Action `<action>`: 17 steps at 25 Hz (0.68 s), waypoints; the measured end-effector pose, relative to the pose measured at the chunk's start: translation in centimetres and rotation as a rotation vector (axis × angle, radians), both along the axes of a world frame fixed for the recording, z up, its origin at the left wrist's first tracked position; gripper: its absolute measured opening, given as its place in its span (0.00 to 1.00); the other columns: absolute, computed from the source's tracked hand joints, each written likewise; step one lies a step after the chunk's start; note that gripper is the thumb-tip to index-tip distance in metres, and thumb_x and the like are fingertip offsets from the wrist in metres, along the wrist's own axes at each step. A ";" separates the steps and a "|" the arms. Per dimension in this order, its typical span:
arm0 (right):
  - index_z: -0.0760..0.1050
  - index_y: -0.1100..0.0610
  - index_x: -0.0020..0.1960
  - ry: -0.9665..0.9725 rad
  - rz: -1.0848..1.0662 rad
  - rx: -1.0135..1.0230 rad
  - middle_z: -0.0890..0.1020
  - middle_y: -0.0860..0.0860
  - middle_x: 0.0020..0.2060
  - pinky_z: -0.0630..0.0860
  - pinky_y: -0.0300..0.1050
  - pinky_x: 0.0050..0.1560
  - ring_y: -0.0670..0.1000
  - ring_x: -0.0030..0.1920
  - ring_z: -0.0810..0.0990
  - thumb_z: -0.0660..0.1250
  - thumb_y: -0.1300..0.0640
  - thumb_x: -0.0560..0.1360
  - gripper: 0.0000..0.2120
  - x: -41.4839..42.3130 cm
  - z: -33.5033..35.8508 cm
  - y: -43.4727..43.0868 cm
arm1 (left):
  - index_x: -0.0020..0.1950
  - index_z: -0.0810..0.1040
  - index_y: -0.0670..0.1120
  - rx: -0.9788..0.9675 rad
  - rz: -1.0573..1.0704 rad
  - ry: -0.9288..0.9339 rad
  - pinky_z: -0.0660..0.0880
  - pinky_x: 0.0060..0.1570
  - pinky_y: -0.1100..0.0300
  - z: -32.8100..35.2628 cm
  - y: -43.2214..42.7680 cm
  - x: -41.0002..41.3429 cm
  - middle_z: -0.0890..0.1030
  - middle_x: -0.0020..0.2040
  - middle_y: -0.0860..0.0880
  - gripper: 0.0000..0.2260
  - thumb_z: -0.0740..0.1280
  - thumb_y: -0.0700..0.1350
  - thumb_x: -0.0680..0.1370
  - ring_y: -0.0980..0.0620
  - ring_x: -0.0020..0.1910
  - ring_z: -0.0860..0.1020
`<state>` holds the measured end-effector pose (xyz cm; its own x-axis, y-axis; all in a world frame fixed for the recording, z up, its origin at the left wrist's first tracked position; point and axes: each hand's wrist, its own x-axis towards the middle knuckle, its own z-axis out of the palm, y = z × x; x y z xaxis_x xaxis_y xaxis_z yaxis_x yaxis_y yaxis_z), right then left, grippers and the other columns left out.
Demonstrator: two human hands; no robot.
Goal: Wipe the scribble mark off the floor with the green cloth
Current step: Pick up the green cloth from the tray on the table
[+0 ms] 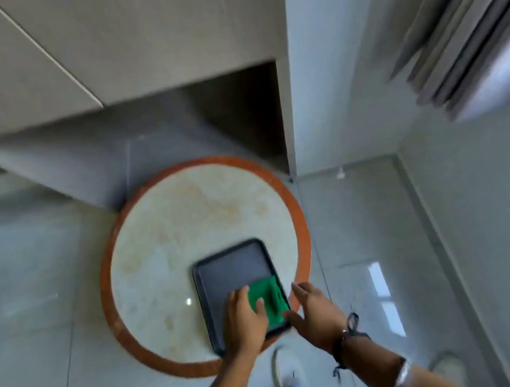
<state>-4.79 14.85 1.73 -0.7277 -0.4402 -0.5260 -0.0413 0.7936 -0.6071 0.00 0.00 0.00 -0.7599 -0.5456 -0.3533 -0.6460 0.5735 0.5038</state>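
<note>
Hands reach down over a round, pale marble-patterned table top with an orange-brown rim (pixel 107 305) standing on a glossy grey tiled floor (pixel 370 224). On the near right part of the table lies a dark grey rectangular tray with rounded corners (pixel 226 270). The folded green cloth (pixel 269 297) rests in the tray's near right corner. The left hand (pixel 244 321) lies on the tray with its thumb pressed on the cloth's left edge; a full grip cannot be confirmed. The right hand (pixel 313 310) is open, fingers spread, its thumb touching the cloth's near corner at the tray edge. A dark cord bracelet (pixel 346 343) circles the right wrist. Two white shoes (pixel 284 369) show on the floor below. Faint dark specks mark the tile right of the right hand; the blur prevents identifying them.
</note>
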 end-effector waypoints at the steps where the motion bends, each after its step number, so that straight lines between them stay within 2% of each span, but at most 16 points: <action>1: 0.68 0.59 0.68 -0.056 -0.010 0.008 0.75 0.58 0.64 0.74 0.50 0.59 0.59 0.62 0.75 0.66 0.51 0.75 0.24 1.1 -3.1 -1.6 | 0.65 0.76 0.39 0.036 0.106 -0.052 0.73 0.59 0.50 -3.1 -0.8 0.3 0.79 0.62 0.38 0.18 0.69 0.43 0.77 0.39 0.61 0.77; 4: 0.70 0.60 0.64 -0.106 -0.112 0.032 0.76 0.59 0.60 0.77 0.52 0.54 0.60 0.56 0.78 0.65 0.51 0.76 0.20 1.5 -7.5 -5.7 | 0.61 0.78 0.37 0.101 0.338 -0.061 0.76 0.52 0.51 -8.0 -2.8 0.2 0.82 0.56 0.37 0.16 0.71 0.43 0.75 0.39 0.54 0.80; 6: 0.71 0.61 0.60 -0.040 -0.217 0.137 0.76 0.59 0.58 0.77 0.53 0.52 0.60 0.56 0.77 0.65 0.49 0.77 0.19 1.6 -9.1 -7.7 | 0.56 0.80 0.38 0.221 0.449 -0.045 0.78 0.47 0.53 -9.8 -3.1 0.7 0.84 0.52 0.38 0.13 0.72 0.42 0.74 0.41 0.49 0.82; 9: 0.73 0.60 0.56 0.007 -0.335 0.253 0.75 0.59 0.55 0.77 0.53 0.50 0.60 0.57 0.75 0.66 0.48 0.75 0.17 1.3 -9.9 -9.2 | 0.48 0.82 0.41 0.427 0.584 -0.059 0.80 0.47 0.52 -11.0 -3.4 0.5 0.85 0.47 0.41 0.07 0.74 0.43 0.72 0.44 0.44 0.83; 10: 0.73 0.60 0.56 -0.015 -0.363 0.255 0.75 0.59 0.56 0.77 0.53 0.51 0.60 0.57 0.75 0.67 0.48 0.75 0.17 1.0 -10.1 -9.3 | 0.43 0.83 0.44 0.487 0.639 -0.076 0.79 0.44 0.55 -11.1 -3.8 0.4 0.85 0.45 0.43 0.05 0.74 0.44 0.71 0.46 0.41 0.82; 12: 0.74 0.62 0.55 -0.087 -0.404 0.234 0.77 0.59 0.55 0.77 0.53 0.52 0.61 0.56 0.77 0.68 0.50 0.74 0.17 0.0 -10.3 -9.0 | 0.38 0.82 0.45 0.553 0.693 -0.099 0.74 0.37 0.61 -10.1 -4.0 0.0 0.84 0.40 0.48 0.06 0.76 0.46 0.69 0.52 0.37 0.80; 14: 0.77 0.61 0.50 -0.228 -0.513 0.086 0.81 0.59 0.49 0.78 0.50 0.49 0.60 0.50 0.80 0.71 0.53 0.72 0.13 -1.2 -10.2 -7.8 | 0.42 0.84 0.45 0.617 0.668 -0.068 0.74 0.35 0.61 -8.2 -3.8 -0.7 0.86 0.40 0.49 0.07 0.76 0.45 0.68 0.52 0.37 0.82; 16: 0.78 0.59 0.41 -0.418 -0.641 -0.187 0.83 0.56 0.40 0.79 0.49 0.43 0.57 0.43 0.81 0.74 0.55 0.70 0.08 -1.9 -9.7 -6.0 | 0.48 0.84 0.44 0.718 0.621 0.024 0.78 0.37 0.60 -5.6 -2.7 -1.6 0.87 0.44 0.43 0.08 0.74 0.41 0.69 0.50 0.38 0.84; 17: 0.78 0.58 0.41 -0.510 -0.693 -0.337 0.83 0.55 0.40 0.80 0.48 0.42 0.56 0.43 0.82 0.75 0.57 0.69 0.07 -2.1 -9.2 -4.8 | 0.49 0.84 0.44 0.779 0.601 0.070 0.79 0.38 0.58 -4.4 -2.0 -2.0 0.87 0.45 0.41 0.08 0.73 0.38 0.70 0.49 0.38 0.85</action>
